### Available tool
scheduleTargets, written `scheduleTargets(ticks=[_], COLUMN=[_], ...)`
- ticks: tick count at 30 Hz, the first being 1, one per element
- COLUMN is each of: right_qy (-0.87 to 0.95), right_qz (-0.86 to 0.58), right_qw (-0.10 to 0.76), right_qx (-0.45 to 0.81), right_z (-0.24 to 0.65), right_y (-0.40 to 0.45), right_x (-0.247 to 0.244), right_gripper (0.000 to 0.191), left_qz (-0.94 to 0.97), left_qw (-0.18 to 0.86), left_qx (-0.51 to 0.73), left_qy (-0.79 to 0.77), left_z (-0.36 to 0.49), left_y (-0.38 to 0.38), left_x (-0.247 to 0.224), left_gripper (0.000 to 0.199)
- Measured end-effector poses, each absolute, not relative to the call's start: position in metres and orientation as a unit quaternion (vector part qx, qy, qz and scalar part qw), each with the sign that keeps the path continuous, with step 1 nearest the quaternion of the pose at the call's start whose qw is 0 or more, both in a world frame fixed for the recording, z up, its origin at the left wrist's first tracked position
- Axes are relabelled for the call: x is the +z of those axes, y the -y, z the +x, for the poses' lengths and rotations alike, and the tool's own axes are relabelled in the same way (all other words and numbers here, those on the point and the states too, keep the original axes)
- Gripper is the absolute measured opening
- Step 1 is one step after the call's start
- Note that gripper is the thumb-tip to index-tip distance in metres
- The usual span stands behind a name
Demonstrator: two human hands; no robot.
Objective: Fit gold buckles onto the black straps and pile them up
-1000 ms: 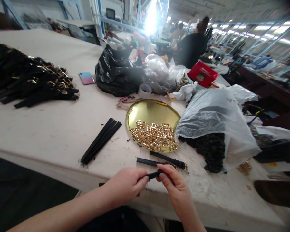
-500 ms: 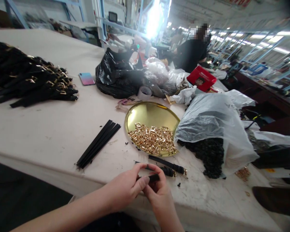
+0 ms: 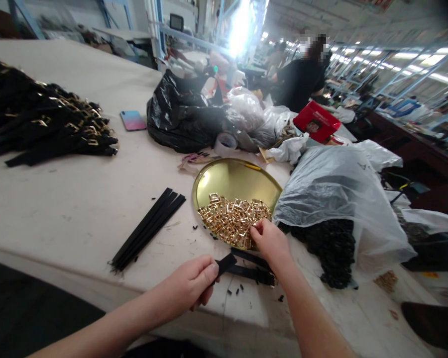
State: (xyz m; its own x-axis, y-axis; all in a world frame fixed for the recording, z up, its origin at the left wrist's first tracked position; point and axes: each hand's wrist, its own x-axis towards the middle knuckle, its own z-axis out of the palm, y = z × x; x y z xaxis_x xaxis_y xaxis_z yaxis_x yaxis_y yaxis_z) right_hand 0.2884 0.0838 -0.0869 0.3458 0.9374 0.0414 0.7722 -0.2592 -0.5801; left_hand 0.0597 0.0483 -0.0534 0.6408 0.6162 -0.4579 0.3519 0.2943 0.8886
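My left hand is closed around a black strap, whose flat end sticks out to the right. At the right front of the round golden tray, my right hand has its fingertips pinched among gold buckles; whether they grip one is too small to tell. Two finished-looking black straps with buckles lie just in front of the tray, partly behind my right hand. Several loose black straps lie side by side to the left.
A pile of buckled black straps and a phone are at the left. Behind the tray stand a black bag and a red box. A clear bag with black pieces lies right. A person is in the background.
My hands have moved apart. My right hand has let go of the strap and reached up to the buckles in the tray; my left hand keeps the strap, slightly further left. Small black bits now show on the table.
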Motion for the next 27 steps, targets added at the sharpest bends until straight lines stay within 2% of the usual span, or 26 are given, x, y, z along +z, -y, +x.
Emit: scheduleTargets(ticks=[7, 12, 14, 20, 27], right_qy=[0.537, 0.384, 0.330, 0.281, 0.090], right_qz=[-0.745, -0.610, -0.569, -0.529, -0.437], right_qw=[0.337, 0.504, 0.542, 0.566, 0.587], right_qx=[0.209, 0.475, 0.524, 0.566, 0.675], right_z=[0.284, 0.243, 0.225, 0.201, 0.202], right_y=[-0.055, -0.009, 0.006, 0.028, 0.033], right_x=[-0.067, -0.051, -0.050, -0.054, -0.057], right_gripper=[0.010, 0.027, 0.030, 0.026, 0.029], left_qz=[0.558, 0.534, 0.535, 0.530, 0.540], left_qw=[0.700, 0.710, 0.706, 0.707, 0.707], left_qx=[0.161, 0.235, 0.248, 0.228, 0.223], left_qy=[-0.416, -0.395, -0.392, -0.408, -0.399], left_z=[0.056, 0.070, 0.075, 0.071, 0.067], left_y=[-0.046, -0.040, -0.035, -0.026, -0.025], left_x=[-0.048, -0.037, -0.038, -0.042, -0.042], left_gripper=[0.027, 0.026, 0.024, 0.018, 0.017])
